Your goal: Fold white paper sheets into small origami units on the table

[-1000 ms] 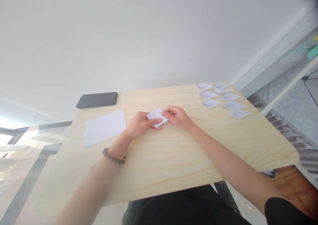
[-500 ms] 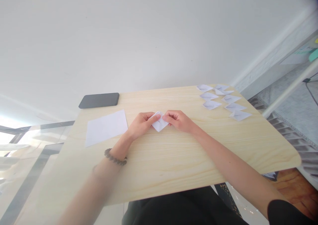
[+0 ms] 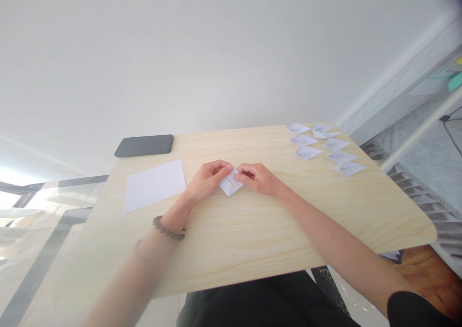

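A small piece of folded white paper [image 3: 230, 185] is held between both hands just above the middle of the table, one corner pointing toward me. My left hand [image 3: 208, 178] pinches its left side, thumb on top and fingers behind. On the right edge, my right hand [image 3: 258, 177] grips it near the top with thumb and forefinger. The fingers cover the paper's upper sides, so the folds there are partly hidden. A flat white sheet [image 3: 155, 186] lies left of my left hand.
Several folded white paper pieces [image 3: 306, 152] stand in two rows at the table's back right. A dark grey phone-like slab [image 3: 144, 146] lies at the back left. The wooden table [image 3: 252, 235] meets a white wall behind; a pale pole [image 3: 418, 129] rises past its right edge.
The folded paper has shifted slightly left and toward me. My right hand's grip has moved a little, with its fingers more curled. The other things stay where they were.
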Demonstrator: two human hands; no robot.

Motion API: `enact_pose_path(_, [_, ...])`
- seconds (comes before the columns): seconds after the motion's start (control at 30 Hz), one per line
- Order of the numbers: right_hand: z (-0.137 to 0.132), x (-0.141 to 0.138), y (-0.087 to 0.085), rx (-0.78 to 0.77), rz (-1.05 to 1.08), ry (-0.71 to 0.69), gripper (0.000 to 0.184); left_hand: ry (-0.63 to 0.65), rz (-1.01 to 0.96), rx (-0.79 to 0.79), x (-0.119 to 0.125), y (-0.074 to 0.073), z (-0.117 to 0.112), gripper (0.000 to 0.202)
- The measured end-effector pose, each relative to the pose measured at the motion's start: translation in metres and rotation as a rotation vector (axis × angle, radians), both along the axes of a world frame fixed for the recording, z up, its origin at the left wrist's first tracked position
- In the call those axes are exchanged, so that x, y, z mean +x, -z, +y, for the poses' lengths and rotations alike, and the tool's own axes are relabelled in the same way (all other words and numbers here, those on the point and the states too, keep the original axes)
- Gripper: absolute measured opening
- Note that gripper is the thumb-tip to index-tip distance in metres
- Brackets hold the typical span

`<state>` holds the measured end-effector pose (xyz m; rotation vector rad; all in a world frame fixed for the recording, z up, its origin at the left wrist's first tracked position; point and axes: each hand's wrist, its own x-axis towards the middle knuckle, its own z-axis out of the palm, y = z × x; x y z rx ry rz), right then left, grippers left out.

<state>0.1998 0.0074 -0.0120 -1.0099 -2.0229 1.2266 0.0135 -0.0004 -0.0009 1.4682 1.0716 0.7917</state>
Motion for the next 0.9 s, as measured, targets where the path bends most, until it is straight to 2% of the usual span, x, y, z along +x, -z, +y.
enact_pose_path(0.1, [-0.002, -0.002, -0.001, 0.047, -0.026, 0.027, 0.025, 0.055, 0.006, 0.009, -0.001, 0.001, 0.001, 0.032])
enact_pose_path(0.17, [-0.002, -0.002, 0.000, 0.083, -0.046, 0.065, 0.025, 0.020, 0.045, 0.073, -0.003, 0.004, 0.001, 0.032])
enact_pose_path(0.3, [0.002, -0.002, 0.004, 0.149, -0.117, 0.146, 0.022, -0.038, 0.199, 0.400, -0.009, 0.009, 0.003, 0.037])
enact_pose_path(0.37, [0.003, -0.002, 0.007, 0.195, -0.150, 0.184, 0.017, 0.001, 0.310, 0.545, -0.013, 0.011, 0.003, 0.036])
enact_pose_path(0.43, [0.004, -0.002, 0.010, 0.256, -0.177, 0.216, 0.012, 0.053, 0.424, 0.626, -0.016, 0.012, 0.003, 0.032])
enact_pose_path(0.53, [0.005, -0.002, 0.012, 0.320, -0.200, 0.233, 0.013, 0.098, 0.592, 0.695, -0.015, 0.012, 0.000, 0.027])
enact_pose_path(0.67, [0.004, 0.002, 0.012, 0.401, -0.247, 0.166, 0.009, 0.094, 0.765, 0.769, -0.012, 0.012, -0.005, 0.028])
enact_pose_path(0.9, [-0.008, 0.015, 0.012, 0.515, -0.337, 0.126, 0.023, 0.126, 0.921, 0.825, -0.010, 0.010, -0.010, 0.033])
